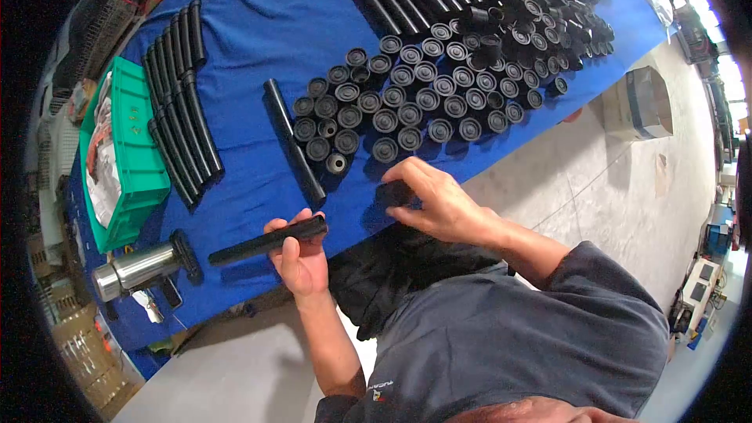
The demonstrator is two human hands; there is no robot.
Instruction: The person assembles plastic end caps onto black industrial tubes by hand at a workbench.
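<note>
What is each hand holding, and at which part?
The left hand grips a black tube at one end. The right hand covers a small black cap on the table edge.

Black tubes (184,102) and black round caps (407,102) lie on the blue tablecloth (258,8); beside the tubes, a green crate (137,164).

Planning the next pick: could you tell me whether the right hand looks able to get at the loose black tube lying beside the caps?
Probably yes: the right hand, resting on a black piece at the table edge, has only bare blue cloth between it and the loose black tube.
</note>
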